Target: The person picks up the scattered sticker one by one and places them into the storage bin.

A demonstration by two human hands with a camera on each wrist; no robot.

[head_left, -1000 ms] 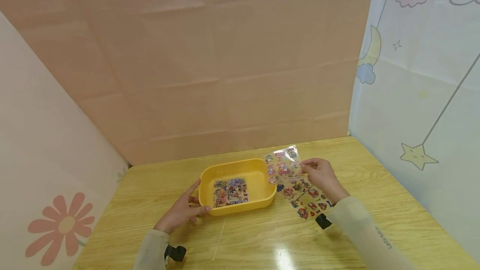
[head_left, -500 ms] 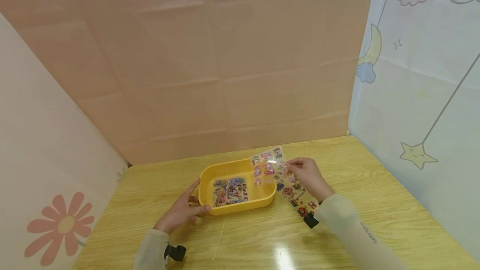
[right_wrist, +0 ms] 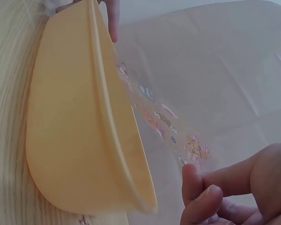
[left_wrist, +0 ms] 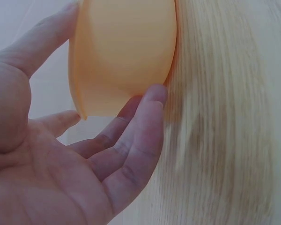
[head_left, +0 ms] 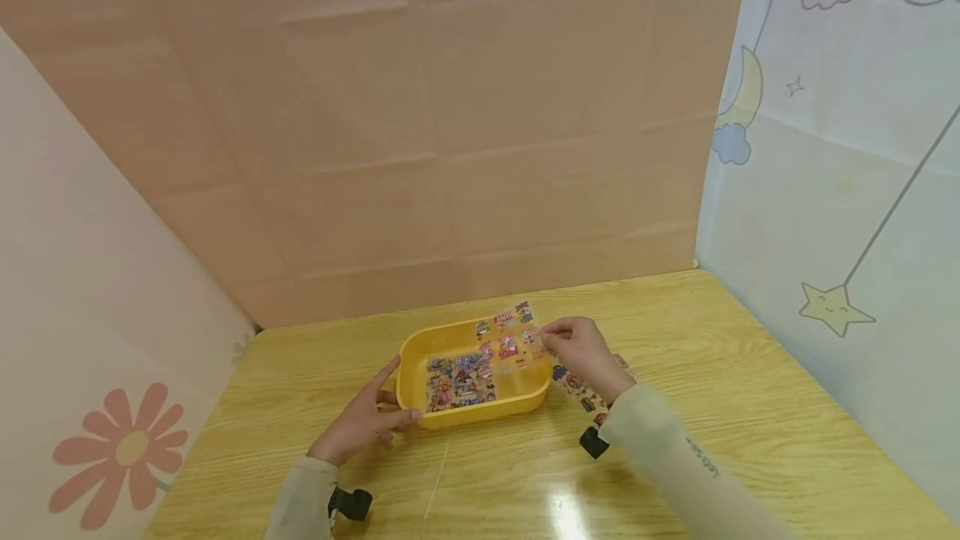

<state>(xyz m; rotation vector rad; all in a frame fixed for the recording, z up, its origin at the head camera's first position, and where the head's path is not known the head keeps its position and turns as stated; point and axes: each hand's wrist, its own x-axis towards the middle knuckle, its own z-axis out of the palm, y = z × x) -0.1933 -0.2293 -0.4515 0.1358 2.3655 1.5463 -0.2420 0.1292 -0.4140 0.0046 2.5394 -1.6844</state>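
My left hand [head_left: 365, 423] holds the left end of a yellow plastic basin [head_left: 480, 416], thumb and index finger spread across that end at the rim. In the left wrist view its other fingers bend against the outer wall [left_wrist: 126, 47]. Over the basin's right half, my right hand [head_left: 588, 354] pinches the right edge of a clear sticker sheet [head_left: 508, 347] with colourful cartoon prints. That sheet slants above the rim in the right wrist view [right_wrist: 161, 123]. Inside the basin lies another sticker sheet [head_left: 450, 386], partly under the held one.
Right of the basin, a further clear sticker sheet [head_left: 573, 383] lies on the wooden table [head_left: 510, 473], partly covered by my right arm. A thin pale strip [head_left: 437, 477] lies in front of the basin. A peach backdrop [head_left: 450, 148] and printed side walls enclose the table.
My right hand has moved left with the sticker sheet, from the basin's right edge to over its inside. The left hand and the basin have stayed in place.
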